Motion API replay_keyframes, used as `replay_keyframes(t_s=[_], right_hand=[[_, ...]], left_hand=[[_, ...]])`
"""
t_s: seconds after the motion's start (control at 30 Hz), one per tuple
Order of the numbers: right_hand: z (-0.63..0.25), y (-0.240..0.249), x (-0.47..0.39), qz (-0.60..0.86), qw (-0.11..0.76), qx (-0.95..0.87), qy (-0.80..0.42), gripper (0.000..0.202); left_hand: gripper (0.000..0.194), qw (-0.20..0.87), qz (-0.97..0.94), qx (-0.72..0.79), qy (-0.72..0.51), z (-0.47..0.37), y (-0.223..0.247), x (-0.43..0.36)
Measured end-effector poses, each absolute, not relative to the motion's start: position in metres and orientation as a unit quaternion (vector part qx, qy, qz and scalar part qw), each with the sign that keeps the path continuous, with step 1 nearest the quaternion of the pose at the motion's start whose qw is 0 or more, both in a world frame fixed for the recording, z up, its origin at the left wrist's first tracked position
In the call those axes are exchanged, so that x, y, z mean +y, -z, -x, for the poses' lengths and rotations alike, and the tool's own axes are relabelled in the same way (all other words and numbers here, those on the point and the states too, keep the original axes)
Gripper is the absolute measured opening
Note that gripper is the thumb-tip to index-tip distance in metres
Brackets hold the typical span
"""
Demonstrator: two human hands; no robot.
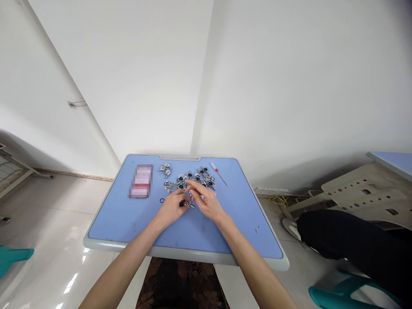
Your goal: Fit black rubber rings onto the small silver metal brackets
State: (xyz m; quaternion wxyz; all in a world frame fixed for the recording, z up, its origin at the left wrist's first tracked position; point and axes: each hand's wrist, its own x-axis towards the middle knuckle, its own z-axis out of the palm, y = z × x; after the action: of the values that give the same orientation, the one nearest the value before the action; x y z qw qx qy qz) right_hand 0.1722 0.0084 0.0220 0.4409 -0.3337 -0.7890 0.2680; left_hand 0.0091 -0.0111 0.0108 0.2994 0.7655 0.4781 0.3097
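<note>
Over the middle of a blue table (128, 221), my left hand (172, 208) is closed on a small metal part (190, 205) with a black piece at its left end. My right hand (206, 201) touches the same part from the right, its fingers bent and close together. Just beyond both hands lies a pile of metal parts with black round pieces (197, 179). A smaller group of metal parts (166, 170) sits behind it on the left. One black ring (162, 200) lies left of my left hand.
A pixelated pink flat item (141, 181) lies on the table's left side. A screwdriver (219, 174) with a clear and red handle rests at the back right. At the right are a person's dark-clothed leg (347, 240) and a teal stool (350, 292).
</note>
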Motion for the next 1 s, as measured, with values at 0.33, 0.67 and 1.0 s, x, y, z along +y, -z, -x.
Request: replay_keyframes(t_s=[0.33,0.67,1.0], right_hand=[[-0.169,-0.013,0.013,0.378,0.471,-0.773,-0.191,0.025],[-0.172,-0.027,0.009,0.344,0.389,-0.824,-0.226,0.038],[-0.165,-0.019,0.015,0.392,0.436,-0.771,-0.250,0.035]], left_hand=[[0.015,0.304,-0.763,0.482,-0.306,-0.009,-0.012,-0.012],[0.016,0.296,-0.763,0.478,-0.319,-0.009,-0.011,-0.011],[0.017,0.289,-0.790,0.454,-0.294,-0.005,-0.009,-0.008]])
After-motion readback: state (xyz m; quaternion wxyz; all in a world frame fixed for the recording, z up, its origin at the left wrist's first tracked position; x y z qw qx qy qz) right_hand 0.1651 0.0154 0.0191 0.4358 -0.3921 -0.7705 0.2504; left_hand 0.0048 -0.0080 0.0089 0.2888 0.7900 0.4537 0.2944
